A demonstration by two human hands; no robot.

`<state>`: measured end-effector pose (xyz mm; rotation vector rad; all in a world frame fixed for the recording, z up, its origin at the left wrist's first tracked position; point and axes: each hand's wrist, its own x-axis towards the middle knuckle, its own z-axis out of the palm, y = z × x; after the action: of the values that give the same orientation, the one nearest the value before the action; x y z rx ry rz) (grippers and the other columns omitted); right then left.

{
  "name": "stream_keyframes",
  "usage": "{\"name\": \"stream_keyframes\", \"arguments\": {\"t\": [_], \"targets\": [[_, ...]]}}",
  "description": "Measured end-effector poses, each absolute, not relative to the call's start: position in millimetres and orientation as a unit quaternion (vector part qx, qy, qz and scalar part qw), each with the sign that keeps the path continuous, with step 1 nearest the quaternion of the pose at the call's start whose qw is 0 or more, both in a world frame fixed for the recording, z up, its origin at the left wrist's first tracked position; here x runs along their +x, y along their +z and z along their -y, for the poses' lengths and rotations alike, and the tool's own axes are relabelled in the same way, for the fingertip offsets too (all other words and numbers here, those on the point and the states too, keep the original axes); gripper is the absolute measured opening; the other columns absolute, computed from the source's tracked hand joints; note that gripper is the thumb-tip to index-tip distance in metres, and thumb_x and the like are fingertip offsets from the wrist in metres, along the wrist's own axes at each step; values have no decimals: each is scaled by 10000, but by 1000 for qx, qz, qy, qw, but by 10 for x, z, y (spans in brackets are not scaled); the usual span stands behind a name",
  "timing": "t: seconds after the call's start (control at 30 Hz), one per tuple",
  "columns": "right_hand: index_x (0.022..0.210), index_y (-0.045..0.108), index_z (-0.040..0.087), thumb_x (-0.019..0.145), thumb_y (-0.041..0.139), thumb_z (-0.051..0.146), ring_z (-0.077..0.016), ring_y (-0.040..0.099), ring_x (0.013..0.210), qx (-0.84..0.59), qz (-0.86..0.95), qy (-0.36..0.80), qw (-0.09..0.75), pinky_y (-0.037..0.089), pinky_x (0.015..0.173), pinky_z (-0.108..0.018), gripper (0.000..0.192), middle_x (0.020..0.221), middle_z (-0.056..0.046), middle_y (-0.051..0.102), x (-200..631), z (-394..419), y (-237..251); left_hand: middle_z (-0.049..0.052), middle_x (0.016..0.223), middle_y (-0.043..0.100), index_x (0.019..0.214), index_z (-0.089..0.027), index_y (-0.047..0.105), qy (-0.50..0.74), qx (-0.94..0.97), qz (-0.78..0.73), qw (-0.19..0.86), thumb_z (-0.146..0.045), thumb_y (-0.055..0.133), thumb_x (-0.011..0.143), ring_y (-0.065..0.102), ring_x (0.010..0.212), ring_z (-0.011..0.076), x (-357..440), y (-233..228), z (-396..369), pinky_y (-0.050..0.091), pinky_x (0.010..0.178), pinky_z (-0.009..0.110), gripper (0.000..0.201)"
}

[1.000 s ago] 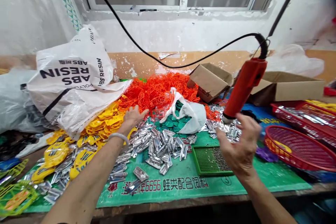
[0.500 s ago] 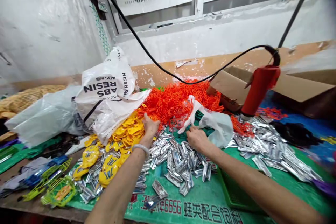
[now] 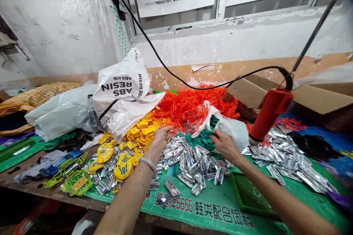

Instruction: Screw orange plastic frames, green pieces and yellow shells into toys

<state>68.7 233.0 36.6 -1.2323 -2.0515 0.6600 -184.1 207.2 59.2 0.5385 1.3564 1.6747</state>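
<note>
My left hand (image 3: pixel 159 141) is at the front edge of the orange lattice-like plastic pieces (image 3: pixel 190 104), beside the heap of yellow plastic pieces (image 3: pixel 142 132). Its fingers are bent and pressed together; what they hold, if anything, is too small to make out. My right hand (image 3: pixel 226 146) pinches at the dark green plastic pieces (image 3: pixel 202 138), which spill from the mouth of a white plastic bag (image 3: pixel 237 132). Below and between both hands lie many silver foil-like packets (image 3: pixel 190 165).
A red cylindrical tool (image 3: pixel 268 115) hangs from a black cable at the right. Behind it stand cardboard boxes (image 3: pixel 320 99). A green basket (image 3: pixel 252 194) sits under my right forearm. Yellow-green frames (image 3: pixel 77 181) and a white ABS resin sack (image 3: pixel 121 95) are at the left.
My right hand has drawn back slightly, and more of the green pieces show at the bag's mouth. My left hand has shifted to the orange pile's front edge. The view has turned a little left.
</note>
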Motion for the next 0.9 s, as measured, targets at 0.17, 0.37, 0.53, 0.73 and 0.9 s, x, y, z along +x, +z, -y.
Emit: {"name": "stream_keyframes", "arguments": {"t": [0.17, 0.37, 0.53, 0.73, 0.9], "targets": [[1062, 525, 173, 868, 429, 368, -125, 596, 571, -372, 759, 404, 349, 488, 552, -244, 291, 673, 38, 577, 677, -1743, 639, 41, 940, 658, 987, -133, 622, 666, 208, -477, 534, -261, 614, 882, 632, 750, 146, -1470, 684, -1507, 552, 665, 310, 166], [1134, 600, 190, 871, 478, 222, -137, 572, 699, -302, 804, 370, 354, 490, 653, -276, 292, 873, -34, 630, 688, -1331, 716, 92, 907, 714, 954, -142, 646, 618, 191, -402, 648, -258, 626, 826, 678, 807, 233, -930, 657, -736, 580, 714, 437, 174], [1197, 559, 151, 912, 369, 143, -203, 553, 883, -321, 859, 226, 329, 505, 796, -364, 343, 953, -103, 553, 746, -1102, 525, 69, 914, 721, 961, -151, 661, 623, 182, -396, 650, -213, 720, 762, 677, 798, 196, -660, 529, -453, 588, 716, 370, 217], [1078, 557, 168, 867, 530, 145, -207, 541, 948, -330, 858, 281, 276, 499, 835, -355, 214, 1015, -92, 527, 879, -948, 462, 54, 891, 727, 933, -146, 681, 625, 157, -390, 658, -216, 753, 727, 666, 759, 171, -496, 424, -398, 578, 795, 418, 229], [1087, 568, 165, 803, 557, 66, -202, 544, 947, -337, 858, 320, 220, 496, 852, -354, 300, 1041, -82, 514, 999, -930, 489, 79, 898, 731, 932, -125, 681, 597, 143, -398, 681, -213, 721, 753, 667, 748, 185, -465, 380, -378, 580, 777, 444, 204]]}}
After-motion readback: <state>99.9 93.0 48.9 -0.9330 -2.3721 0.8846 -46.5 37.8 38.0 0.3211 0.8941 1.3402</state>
